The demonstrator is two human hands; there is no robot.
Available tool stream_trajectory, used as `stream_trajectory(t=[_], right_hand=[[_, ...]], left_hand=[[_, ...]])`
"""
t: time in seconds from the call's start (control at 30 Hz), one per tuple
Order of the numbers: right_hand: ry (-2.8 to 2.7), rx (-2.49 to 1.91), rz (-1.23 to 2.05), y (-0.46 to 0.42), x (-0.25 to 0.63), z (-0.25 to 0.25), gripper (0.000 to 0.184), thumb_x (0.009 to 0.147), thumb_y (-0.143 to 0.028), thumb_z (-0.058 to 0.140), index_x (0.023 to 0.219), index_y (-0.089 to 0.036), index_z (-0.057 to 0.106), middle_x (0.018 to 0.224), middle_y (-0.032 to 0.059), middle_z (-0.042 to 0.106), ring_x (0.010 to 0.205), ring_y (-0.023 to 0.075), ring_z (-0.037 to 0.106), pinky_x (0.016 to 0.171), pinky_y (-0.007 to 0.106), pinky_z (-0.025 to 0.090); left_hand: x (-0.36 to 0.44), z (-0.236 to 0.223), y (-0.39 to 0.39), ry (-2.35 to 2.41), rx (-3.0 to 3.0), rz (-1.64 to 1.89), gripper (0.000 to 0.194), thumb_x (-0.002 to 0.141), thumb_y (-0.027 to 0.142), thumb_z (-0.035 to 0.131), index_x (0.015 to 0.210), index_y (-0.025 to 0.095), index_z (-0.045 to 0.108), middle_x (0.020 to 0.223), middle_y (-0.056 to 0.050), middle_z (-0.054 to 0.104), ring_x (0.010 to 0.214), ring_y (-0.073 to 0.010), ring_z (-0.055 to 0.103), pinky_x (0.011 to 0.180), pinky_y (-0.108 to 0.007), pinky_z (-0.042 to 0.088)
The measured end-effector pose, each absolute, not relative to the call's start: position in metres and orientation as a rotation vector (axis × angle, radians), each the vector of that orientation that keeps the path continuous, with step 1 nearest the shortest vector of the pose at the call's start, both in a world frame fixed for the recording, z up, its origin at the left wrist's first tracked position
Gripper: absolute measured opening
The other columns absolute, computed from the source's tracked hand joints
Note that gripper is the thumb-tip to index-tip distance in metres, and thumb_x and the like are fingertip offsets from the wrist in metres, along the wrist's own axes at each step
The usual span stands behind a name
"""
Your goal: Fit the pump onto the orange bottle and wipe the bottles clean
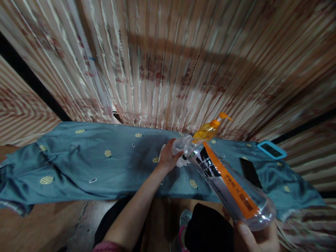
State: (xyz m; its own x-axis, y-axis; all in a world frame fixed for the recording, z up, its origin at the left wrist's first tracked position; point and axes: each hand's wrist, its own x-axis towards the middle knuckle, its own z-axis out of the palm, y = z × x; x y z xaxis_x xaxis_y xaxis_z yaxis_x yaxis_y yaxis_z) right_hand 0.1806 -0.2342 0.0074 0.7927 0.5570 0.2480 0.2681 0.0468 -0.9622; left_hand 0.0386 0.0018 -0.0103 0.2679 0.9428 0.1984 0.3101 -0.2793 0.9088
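My right hand [258,234] grips the base of a large clear plastic bottle [231,185] with a grey and orange label. The bottle is tilted, its neck end lower-left of nothing but angled up toward my left hand [168,155]. That hand is closed around a small clear plastic container [180,144], which meets the bottle's neck; whether liquid passes between them cannot be made out. Beneath my left fingers lies a crumpled white tissue [183,161]. Just behind the neck stands a yellow pump bottle [207,131] with an orange pump head, partly covered by the large bottle.
A teal cloth [118,175] with pineapple prints covers the narrow table. On its right lie a black phone [250,172] and a blue-framed device with a dark screen [272,149]. Pleated striped curtains [162,70] hang close behind. My legs are below the front edge.
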Motion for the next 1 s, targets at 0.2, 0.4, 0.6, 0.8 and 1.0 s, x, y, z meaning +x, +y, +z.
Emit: stream_trajectory(t=[0.2, 0.4, 0.6, 0.8, 1.0], right_hand=[[-0.621, -1.525, 0.296, -0.234, 0.182, 0.009, 0.097, 0.060, -0.038, 0.083, 0.146, -0.021, 0.042, 0.131, 0.0120, 0.060, 0.083, 0.0242, 0.064, 0.068, 0.034, 0.054], [-0.575, -1.526, 0.275, -0.232, 0.179, 0.012, 0.096, 0.057, -0.036, 0.085, 0.143, -0.019, 0.046, 0.125, 0.0119, 0.063, 0.084, 0.0235, 0.063, 0.067, 0.033, 0.054], [-0.581, -1.527, 0.308, -0.235, 0.187, 0.006, 0.102, 0.054, -0.036, 0.086, 0.145, -0.018, 0.044, 0.138, 0.0145, 0.056, 0.092, 0.0271, 0.064, 0.071, 0.036, 0.055], [-0.572, -1.524, 0.313, -0.233, 0.184, 0.008, 0.099, 0.055, -0.036, 0.087, 0.144, -0.020, 0.045, 0.135, 0.0122, 0.058, 0.085, 0.0233, 0.065, 0.068, 0.033, 0.055], [-0.567, -1.524, 0.302, -0.231, 0.179, 0.011, 0.098, 0.058, -0.040, 0.086, 0.145, -0.020, 0.044, 0.130, 0.0118, 0.061, 0.088, 0.0244, 0.065, 0.073, 0.034, 0.053]], left_hand=[[0.039, -0.011, 0.002, 1.143, 1.752, 1.029, 0.048, 0.077, 0.024, 0.071, 0.123, 0.020, 0.055, 0.117, -0.007, 0.070, 0.108, -0.0252, 0.067, 0.096, -0.040, 0.051], [0.039, -0.012, 0.002, 1.151, 1.756, 1.032, 0.048, 0.077, 0.022, 0.071, 0.122, 0.019, 0.056, 0.116, -0.007, 0.071, 0.107, -0.0257, 0.067, 0.097, -0.041, 0.051], [0.039, -0.010, 0.002, 1.156, 1.753, 1.022, 0.049, 0.077, 0.023, 0.071, 0.123, 0.020, 0.055, 0.118, -0.007, 0.071, 0.108, -0.0255, 0.067, 0.098, -0.041, 0.051], [0.038, -0.012, 0.002, 1.153, 1.759, 1.024, 0.050, 0.077, 0.024, 0.071, 0.124, 0.020, 0.054, 0.116, -0.008, 0.071, 0.108, -0.0263, 0.067, 0.097, -0.040, 0.051], [0.040, -0.014, 0.003, 1.136, 1.753, 1.065, 0.048, 0.077, 0.023, 0.071, 0.122, 0.020, 0.055, 0.115, -0.008, 0.071, 0.105, -0.0257, 0.068, 0.096, -0.040, 0.052]])
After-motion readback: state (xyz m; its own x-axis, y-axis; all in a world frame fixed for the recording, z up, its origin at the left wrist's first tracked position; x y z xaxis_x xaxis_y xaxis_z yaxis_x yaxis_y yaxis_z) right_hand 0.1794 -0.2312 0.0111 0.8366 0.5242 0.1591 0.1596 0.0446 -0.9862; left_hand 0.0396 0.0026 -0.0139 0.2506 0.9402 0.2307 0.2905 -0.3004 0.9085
